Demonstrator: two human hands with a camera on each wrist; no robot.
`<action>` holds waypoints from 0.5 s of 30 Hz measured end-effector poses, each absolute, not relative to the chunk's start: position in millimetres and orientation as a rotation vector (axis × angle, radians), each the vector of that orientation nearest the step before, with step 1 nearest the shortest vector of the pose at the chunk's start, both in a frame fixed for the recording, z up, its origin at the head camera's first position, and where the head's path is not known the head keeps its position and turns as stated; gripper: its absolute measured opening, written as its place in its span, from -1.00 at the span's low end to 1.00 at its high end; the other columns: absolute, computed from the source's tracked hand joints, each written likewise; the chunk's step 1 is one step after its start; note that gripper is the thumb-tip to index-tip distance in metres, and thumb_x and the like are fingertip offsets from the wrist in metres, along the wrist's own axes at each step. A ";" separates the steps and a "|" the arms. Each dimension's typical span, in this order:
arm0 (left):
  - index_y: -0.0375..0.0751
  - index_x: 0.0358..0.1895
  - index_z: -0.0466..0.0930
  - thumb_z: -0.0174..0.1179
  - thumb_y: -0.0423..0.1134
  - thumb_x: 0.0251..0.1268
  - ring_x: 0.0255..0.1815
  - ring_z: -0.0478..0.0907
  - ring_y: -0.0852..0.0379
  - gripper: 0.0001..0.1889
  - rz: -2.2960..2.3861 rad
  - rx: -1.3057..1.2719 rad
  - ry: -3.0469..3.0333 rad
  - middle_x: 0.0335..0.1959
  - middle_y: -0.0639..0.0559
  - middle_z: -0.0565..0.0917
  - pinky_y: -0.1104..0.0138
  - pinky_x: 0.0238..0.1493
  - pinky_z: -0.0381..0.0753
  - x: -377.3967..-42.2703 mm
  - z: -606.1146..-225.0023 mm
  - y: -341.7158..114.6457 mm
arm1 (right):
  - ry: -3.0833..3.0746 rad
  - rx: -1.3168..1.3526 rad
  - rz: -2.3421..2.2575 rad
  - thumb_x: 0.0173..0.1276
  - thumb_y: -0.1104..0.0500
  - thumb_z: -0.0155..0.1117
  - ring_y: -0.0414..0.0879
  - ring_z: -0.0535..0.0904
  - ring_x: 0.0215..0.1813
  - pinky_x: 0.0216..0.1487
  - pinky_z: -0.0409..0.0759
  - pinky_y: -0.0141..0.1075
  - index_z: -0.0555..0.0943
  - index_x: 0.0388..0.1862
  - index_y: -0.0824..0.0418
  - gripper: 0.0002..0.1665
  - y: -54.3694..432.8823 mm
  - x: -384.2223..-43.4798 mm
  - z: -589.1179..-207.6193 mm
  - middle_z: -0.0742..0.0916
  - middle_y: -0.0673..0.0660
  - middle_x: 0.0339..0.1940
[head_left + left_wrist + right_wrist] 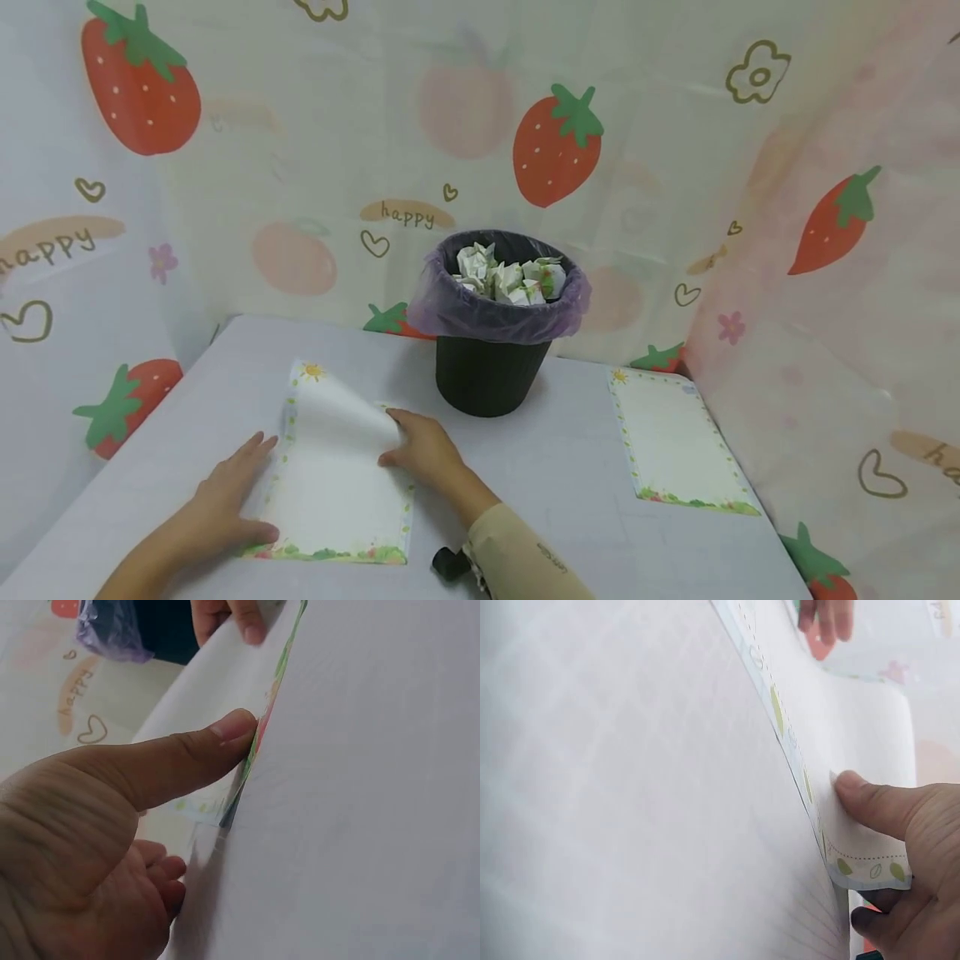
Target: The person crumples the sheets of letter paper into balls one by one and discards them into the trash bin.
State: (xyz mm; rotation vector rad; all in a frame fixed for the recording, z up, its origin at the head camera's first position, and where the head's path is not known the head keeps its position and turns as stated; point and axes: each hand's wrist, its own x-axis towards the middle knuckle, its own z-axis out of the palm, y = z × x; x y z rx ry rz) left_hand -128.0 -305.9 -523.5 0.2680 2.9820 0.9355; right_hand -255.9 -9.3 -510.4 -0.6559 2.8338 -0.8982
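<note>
A white sheet of paper [337,492] with a printed border of leaves, a sun and a strip of greenery lies in front of me. My right hand [431,458] pinches its right side near the far corner, and the far part of the sheet curls up. In the right wrist view the thumb [866,799] is on top of the paper, with fingers partly hidden below. My left hand [221,500] lies along the sheet's left edge, fingers extended. Its thumb [195,754] rests at the near left corner in the left wrist view.
A black bin [491,375] with a purple liner [495,325] stands behind the sheet, filled with crumpled paper [510,279]. Another bordered sheet [686,437] lies flat at the table's right edge. Strawberry-printed curtains [465,167] enclose the white table [540,492].
</note>
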 end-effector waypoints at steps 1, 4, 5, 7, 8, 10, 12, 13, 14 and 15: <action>-0.15 0.68 -0.14 0.61 0.17 -0.21 0.48 0.06 -0.60 0.40 0.981 0.219 2.952 0.59 -0.44 0.07 -0.55 0.23 0.13 -128.7 -523.2 -305.0 | 2.829 -0.657 -0.927 0.14 -0.07 0.63 -0.16 0.47 0.46 0.47 0.42 -0.23 0.47 0.50 -0.11 -0.07 -8.7 -255.6 -510.8 0.59 -0.14 0.42; -0.14 0.68 -0.41 0.58 0.15 -0.07 0.54 -0.05 -0.59 0.45 1.176 0.107 2.848 0.60 -0.44 0.08 -0.51 0.34 0.01 -134.1 -521.1 -302.9 | 2.818 -0.675 -0.996 0.16 -0.06 0.62 -0.17 0.48 0.45 0.47 0.42 -0.22 0.46 0.50 -0.14 -0.09 -6.9 -254.4 -510.8 0.60 -0.15 0.42; -0.14 0.67 -0.45 0.56 0.13 -0.01 0.54 -0.03 -0.59 0.43 1.242 0.075 2.819 0.59 -0.44 0.12 -0.50 0.35 0.02 -136.9 -519.9 -302.6 | 2.817 -0.688 -1.013 0.17 -0.06 0.62 -0.17 0.48 0.45 0.47 0.42 -0.22 0.46 0.50 -0.14 -0.09 -6.5 -254.3 -510.6 0.60 -0.15 0.41; -0.21 0.67 -0.39 0.49 0.10 0.15 0.53 0.09 -0.54 0.32 1.345 0.048 2.794 0.55 -0.41 0.25 -0.43 0.37 0.12 -142.2 -518.2 -302.3 | 2.815 -0.715 -1.039 0.20 -0.05 0.60 -0.16 0.48 0.46 0.47 0.42 -0.22 0.45 0.51 -0.13 -0.10 -5.7 -253.4 -508.9 0.59 -0.14 0.42; -0.24 0.67 -0.31 0.45 0.10 0.22 0.50 0.21 -0.49 0.23 1.374 0.034 2.804 0.50 -0.40 0.34 -0.34 0.40 0.23 -144.7 -517.7 -302.2 | 2.817 -0.726 -1.045 0.21 -0.05 0.59 -0.16 0.47 0.46 0.48 0.42 -0.22 0.44 0.52 -0.13 -0.11 -5.3 -252.4 -507.6 0.58 -0.13 0.43; -0.25 0.65 -0.06 0.36 0.09 0.35 0.36 0.49 -0.33 0.02 1.413 -0.028 2.849 0.35 -0.34 0.53 0.00 0.33 0.50 -147.0 -516.4 -301.5 | 2.831 -0.756 -1.042 0.23 -0.06 0.57 -0.15 0.46 0.48 0.49 0.41 -0.22 0.42 0.53 -0.13 -0.10 -4.5 -251.1 -505.9 0.57 -0.12 0.45; -0.29 0.54 0.25 0.31 0.06 0.42 0.15 0.68 -0.03 -0.21 1.474 -0.082 2.912 0.19 -0.27 0.67 0.36 0.10 0.61 -147.1 -515.5 -300.9 | 2.841 -0.785 -1.037 0.25 -0.07 0.55 -0.14 0.44 0.49 0.50 0.39 -0.21 0.40 0.55 -0.13 -0.10 -3.7 -248.6 -503.3 0.55 -0.11 0.47; -0.28 0.46 0.37 0.30 0.05 0.44 0.05 0.70 0.14 -0.31 1.513 -0.113 2.941 0.12 -0.23 0.70 0.51 -0.01 0.59 -146.7 -514.9 -300.5 | 2.849 -0.805 -1.033 0.25 -0.08 0.55 -0.15 0.43 0.50 0.51 0.38 -0.21 0.39 0.56 -0.14 -0.09 -3.2 -247.7 -502.7 0.54 -0.11 0.48; -0.28 0.37 0.47 0.29 0.03 0.44 -0.01 0.69 0.28 -0.40 1.561 -0.137 2.964 0.07 -0.20 0.73 0.61 -0.10 0.56 -145.7 -514.3 -300.3 | 2.856 -0.825 -1.033 0.25 -0.09 0.55 -0.15 0.42 0.51 0.51 0.38 -0.22 0.38 0.56 -0.15 -0.08 -2.8 -246.7 -501.9 0.53 -0.11 0.49; -0.29 0.29 0.54 0.30 0.01 0.44 -0.07 0.66 0.40 -0.46 1.621 -0.152 2.976 0.01 -0.16 0.75 0.66 -0.16 0.54 -144.6 -513.6 -300.1 | 2.860 -0.850 -1.038 0.24 -0.09 0.55 -0.16 0.41 0.52 0.51 0.37 -0.22 0.37 0.56 -0.14 -0.07 -2.4 -245.8 -501.1 0.52 -0.11 0.50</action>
